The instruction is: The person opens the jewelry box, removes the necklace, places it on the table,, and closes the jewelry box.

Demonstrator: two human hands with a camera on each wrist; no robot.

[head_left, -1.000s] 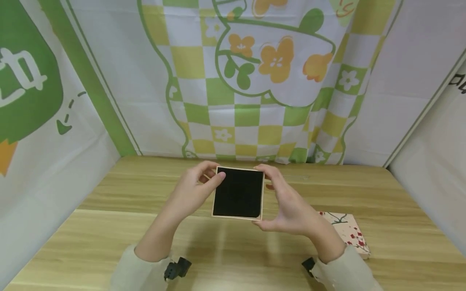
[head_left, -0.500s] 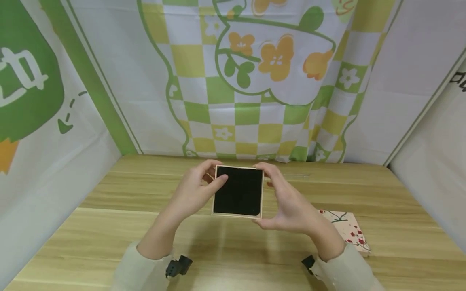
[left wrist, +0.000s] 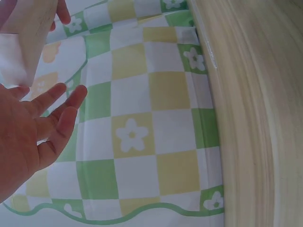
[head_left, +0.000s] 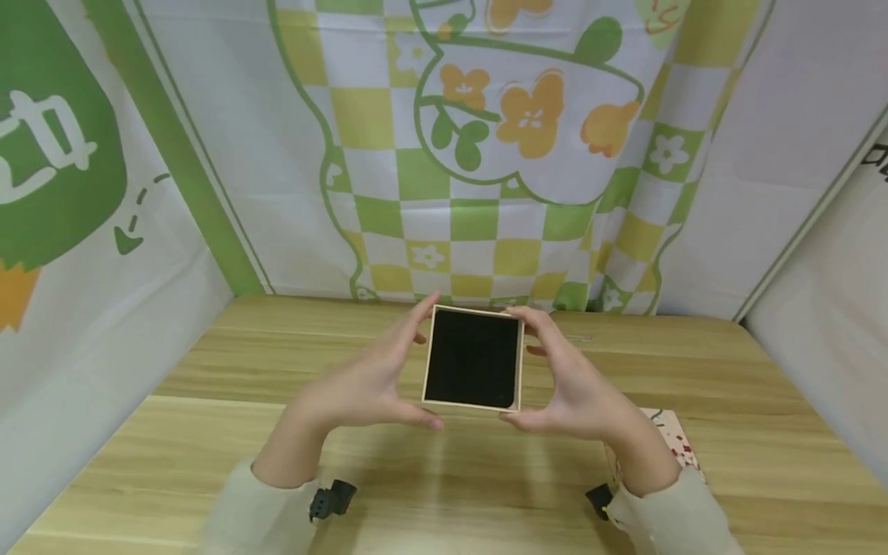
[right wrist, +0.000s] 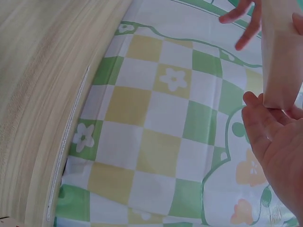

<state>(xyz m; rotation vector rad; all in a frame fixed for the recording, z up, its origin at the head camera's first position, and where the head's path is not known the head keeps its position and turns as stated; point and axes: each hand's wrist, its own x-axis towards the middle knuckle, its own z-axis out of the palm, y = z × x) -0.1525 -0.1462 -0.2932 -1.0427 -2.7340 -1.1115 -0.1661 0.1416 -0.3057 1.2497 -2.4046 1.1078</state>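
Observation:
A small square box (head_left: 473,357) with a black face inside a thin pale rim is held above the table, black side toward the head camera. My right hand (head_left: 579,385) grips its right side, fingers at the far edge and thumb at the near edge. Spread around the left side is my left hand (head_left: 371,381), its thumb and fingers extended and not curled onto the box. Plain cream sides of the box (right wrist: 280,61) show in the right wrist view, where the left hand's fingers (right wrist: 248,33) appear apart from it.
A cream flat box (head_left: 669,432) with red blossoms lies on the wooden table (head_left: 229,439), partly hidden by the right forearm. A thin clear item (head_left: 579,338) lies behind the right hand. A checkered cloth (head_left: 472,223) hangs along the table's back edge.
The left thumb has come off the black face and dropped below the near edge, and the left fingers have spread. The box and right hand have shifted slightly right.

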